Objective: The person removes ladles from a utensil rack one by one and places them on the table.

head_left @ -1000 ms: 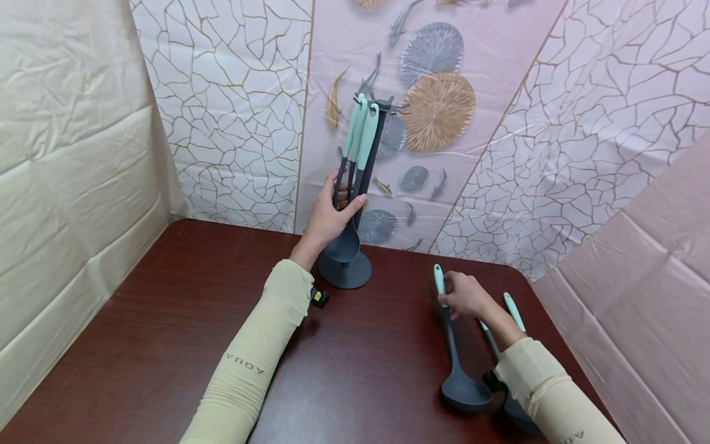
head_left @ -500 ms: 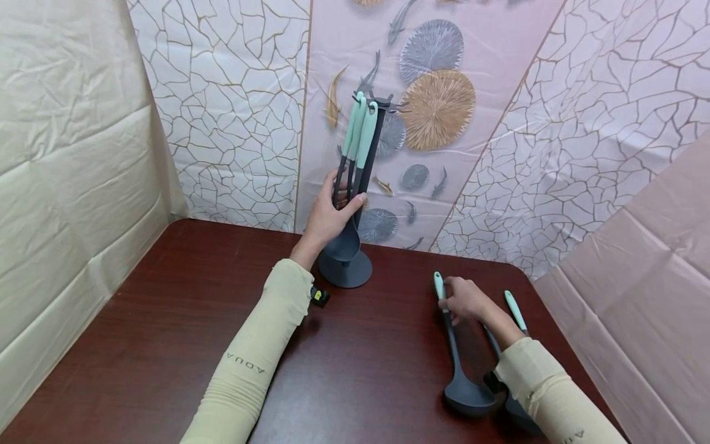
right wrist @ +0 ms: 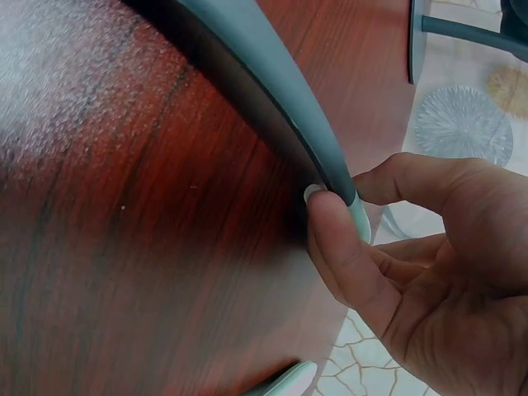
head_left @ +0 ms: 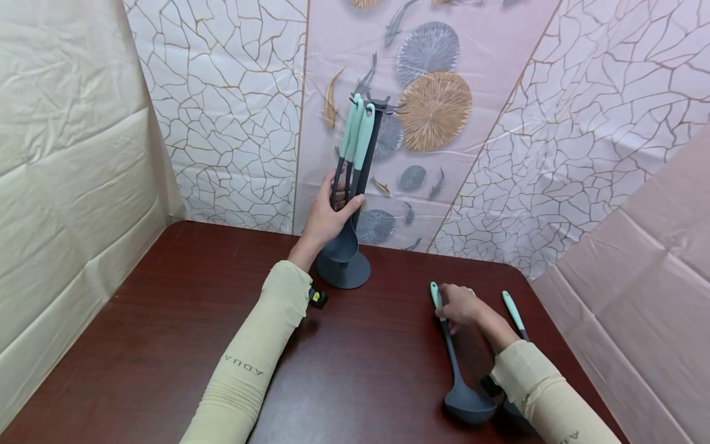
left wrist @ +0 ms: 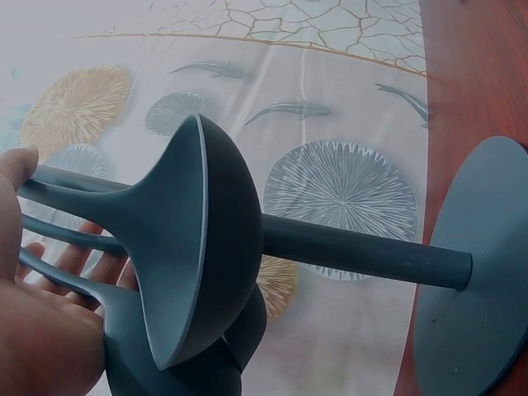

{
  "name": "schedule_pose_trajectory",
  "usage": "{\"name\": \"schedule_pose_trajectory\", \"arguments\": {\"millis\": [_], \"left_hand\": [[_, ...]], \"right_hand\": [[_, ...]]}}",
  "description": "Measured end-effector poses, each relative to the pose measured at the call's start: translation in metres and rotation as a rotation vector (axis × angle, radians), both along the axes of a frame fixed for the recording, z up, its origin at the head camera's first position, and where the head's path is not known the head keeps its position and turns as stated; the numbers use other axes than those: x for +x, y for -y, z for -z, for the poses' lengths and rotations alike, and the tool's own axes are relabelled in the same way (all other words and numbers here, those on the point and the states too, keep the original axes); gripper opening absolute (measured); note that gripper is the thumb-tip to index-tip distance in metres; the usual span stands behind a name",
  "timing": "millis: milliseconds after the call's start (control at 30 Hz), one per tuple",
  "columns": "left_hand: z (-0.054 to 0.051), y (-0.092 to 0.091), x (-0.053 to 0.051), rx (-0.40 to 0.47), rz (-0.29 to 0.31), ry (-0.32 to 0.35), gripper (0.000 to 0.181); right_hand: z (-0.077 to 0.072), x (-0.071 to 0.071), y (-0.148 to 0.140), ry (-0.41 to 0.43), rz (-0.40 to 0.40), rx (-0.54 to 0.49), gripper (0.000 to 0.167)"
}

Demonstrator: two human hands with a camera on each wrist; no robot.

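Note:
My left hand (head_left: 323, 221) curls round the dark shafts of several hanging kitchen utensils with mint handles (head_left: 363, 139), on a dark stand with a round base (head_left: 345, 276). In the left wrist view, a deep-bowled ladle (left wrist: 177, 223) is nearest, beside the stand's pole (left wrist: 363, 252); the thumb is in front and fingers behind the shafts. On the right, my right hand (head_left: 465, 305) pinches another ladle by its mint handle (head_left: 435, 295); that ladle's bowl (head_left: 468, 404) is low, near the tabletop. The right wrist view shows thumb and fingers on the handle near its shaft (right wrist: 289, 91).
Another mint-handled utensil (head_left: 513, 311) lies at the table's right side, its dark head (head_left: 518, 414) partly behind the right sleeve. The brown table (head_left: 355, 370) ends at patterned cloth walls (head_left: 233, 111) behind. Pale cloth (head_left: 72, 185) hangs at the left.
My right hand has moved a little toward me, and the ladle's handle end and bowl have shifted lower in the head view. My left hand keeps its hold on the hanging utensils.

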State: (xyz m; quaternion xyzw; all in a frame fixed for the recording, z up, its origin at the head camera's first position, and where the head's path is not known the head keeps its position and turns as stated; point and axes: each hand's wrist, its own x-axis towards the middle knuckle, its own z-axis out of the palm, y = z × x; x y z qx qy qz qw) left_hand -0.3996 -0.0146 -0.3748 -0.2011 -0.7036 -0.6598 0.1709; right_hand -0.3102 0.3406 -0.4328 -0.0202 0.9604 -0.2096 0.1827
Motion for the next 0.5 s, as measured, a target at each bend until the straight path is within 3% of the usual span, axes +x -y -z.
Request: {"name": "schedule_pose_trajectory", "arguments": {"millis": [500], "left_hand": [[-0.0002,-0.0005,-0.0001,-0.001,-0.003,-0.018,0.077]], "right_hand": [[-0.0013,-0.0021,0.0001,0.021,0.014,-0.002,0.078]]}}
